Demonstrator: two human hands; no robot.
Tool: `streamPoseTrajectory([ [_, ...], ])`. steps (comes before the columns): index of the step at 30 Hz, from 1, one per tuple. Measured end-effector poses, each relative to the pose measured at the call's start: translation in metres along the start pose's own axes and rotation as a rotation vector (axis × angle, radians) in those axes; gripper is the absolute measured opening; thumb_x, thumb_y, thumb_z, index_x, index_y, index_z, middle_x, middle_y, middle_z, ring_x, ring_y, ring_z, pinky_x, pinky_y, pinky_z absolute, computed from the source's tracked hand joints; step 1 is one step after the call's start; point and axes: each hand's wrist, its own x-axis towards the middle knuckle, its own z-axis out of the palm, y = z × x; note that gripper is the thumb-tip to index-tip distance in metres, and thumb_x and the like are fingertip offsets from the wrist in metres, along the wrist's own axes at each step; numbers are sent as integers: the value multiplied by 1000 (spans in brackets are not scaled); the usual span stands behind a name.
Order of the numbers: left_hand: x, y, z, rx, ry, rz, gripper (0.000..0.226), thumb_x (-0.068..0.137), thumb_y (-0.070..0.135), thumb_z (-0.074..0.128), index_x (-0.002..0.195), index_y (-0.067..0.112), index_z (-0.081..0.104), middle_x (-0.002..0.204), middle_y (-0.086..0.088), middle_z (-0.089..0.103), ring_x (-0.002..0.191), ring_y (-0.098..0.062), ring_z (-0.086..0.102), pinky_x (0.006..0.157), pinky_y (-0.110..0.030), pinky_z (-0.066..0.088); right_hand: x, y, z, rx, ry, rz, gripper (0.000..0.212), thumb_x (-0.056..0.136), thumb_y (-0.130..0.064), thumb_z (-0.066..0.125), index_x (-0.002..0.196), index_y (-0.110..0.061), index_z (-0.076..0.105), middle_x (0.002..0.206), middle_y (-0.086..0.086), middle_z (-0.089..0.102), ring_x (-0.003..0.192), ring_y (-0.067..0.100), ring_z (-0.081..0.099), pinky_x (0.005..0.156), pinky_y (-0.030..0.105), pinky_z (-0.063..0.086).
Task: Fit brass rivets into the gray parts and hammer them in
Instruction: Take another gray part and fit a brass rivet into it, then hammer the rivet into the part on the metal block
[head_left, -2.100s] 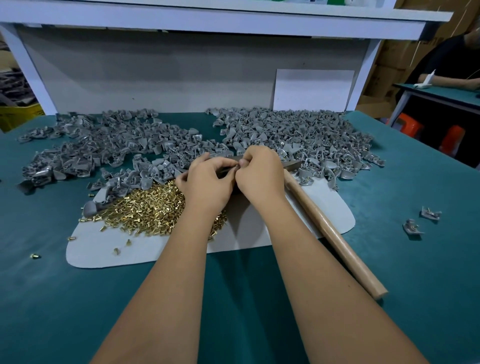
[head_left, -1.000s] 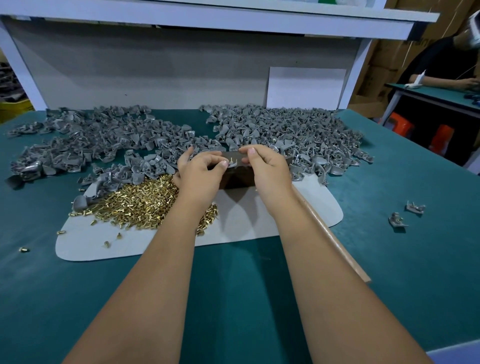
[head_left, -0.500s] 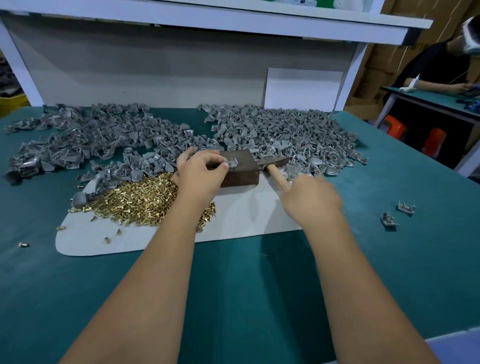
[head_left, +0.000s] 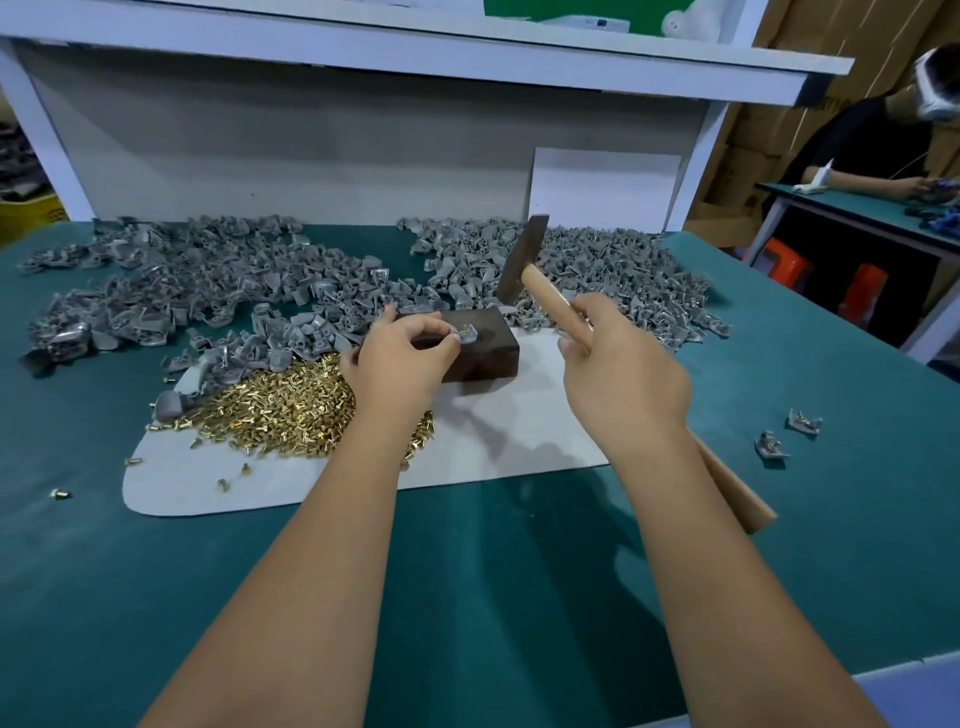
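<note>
My left hand pinches a small gray part with a brass rivet in it, holding it on top of a dark metal block. My right hand grips the wooden handle of a hammer, whose dark head is raised above and behind the block. A heap of brass rivets lies on a white mat just left of my left hand. Large piles of gray parts spread across the back of the teal table.
Two finished gray parts lie at the right on the table. Stray rivets sit at the left. A white shelf frame stands behind. A person sits at another table to the right.
My right hand let go of the part, took the hammer by its handle and lifted it, head raised behind the block. My left hand stays holding the part on the block.
</note>
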Motion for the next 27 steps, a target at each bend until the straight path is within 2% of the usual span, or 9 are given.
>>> streamPoseTrajectory([
  [2,1,-1,0,-1,-4,-4,23,86,41,68,65,46,60,128,22,62,145,-6,29,111,-45,11,-4,-4,-6,60,-40,-32,35,98,-30,47,129,-46,46,100,-7,65,76,21,50,55,29,28],
  [4,1,-2,0,-12,-10,1,23,86,43,68,64,47,61,120,27,64,145,-5,29,110,-45,11,-6,-6,-11,59,-50,-65,40,98,-33,46,132,-54,42,107,-8,66,81,21,53,56,30,30],
  [7,2,-2,1,-31,-11,-27,23,84,43,70,62,46,63,115,30,65,144,-3,30,111,-45,8,-6,-9,-14,73,4,-105,43,98,-33,46,134,-56,39,94,-7,66,70,17,44,53,30,29],
  [11,3,-3,2,-8,-22,-45,22,83,44,71,62,47,65,98,38,60,143,-2,30,112,-49,6,-10,-11,-11,-58,79,-144,48,99,-31,43,137,-58,30,67,-6,47,49,13,33,43,23,20],
  [14,4,-5,1,-6,-23,-30,27,83,45,71,58,51,62,89,42,53,143,-3,30,113,-50,4,-16,-13,-3,-173,-1,-215,53,99,-28,41,137,-61,24,73,1,54,55,20,35,46,28,22],
  [16,5,-5,2,-9,-13,-42,30,83,44,72,56,51,62,86,43,52,143,-2,30,114,-51,4,-12,-13,-1,-187,34,-210,54,98,-29,42,136,-62,22,73,1,53,55,21,36,45,28,20],
  [19,7,-7,4,6,-15,-39,26,83,45,73,60,49,63,95,41,58,143,-3,30,114,-53,6,-11,-14,-3,-170,150,-190,54,99,-27,43,140,-57,24,64,-2,45,45,16,34,42,24,16],
  [23,7,-7,4,-26,-14,-44,27,84,45,72,58,50,63,92,42,54,142,0,30,115,-53,4,-16,-14,-3,-210,42,-269,59,98,-28,43,138,-62,16,75,0,60,56,24,49,48,28,25],
  [27,7,-8,6,-1,-8,-18,24,84,46,71,62,50,63,104,39,60,143,-2,31,114,-53,8,-14,-17,-9,-142,168,-222,59,97,-24,46,139,-57,21,68,1,49,46,20,37,42,23,17],
])
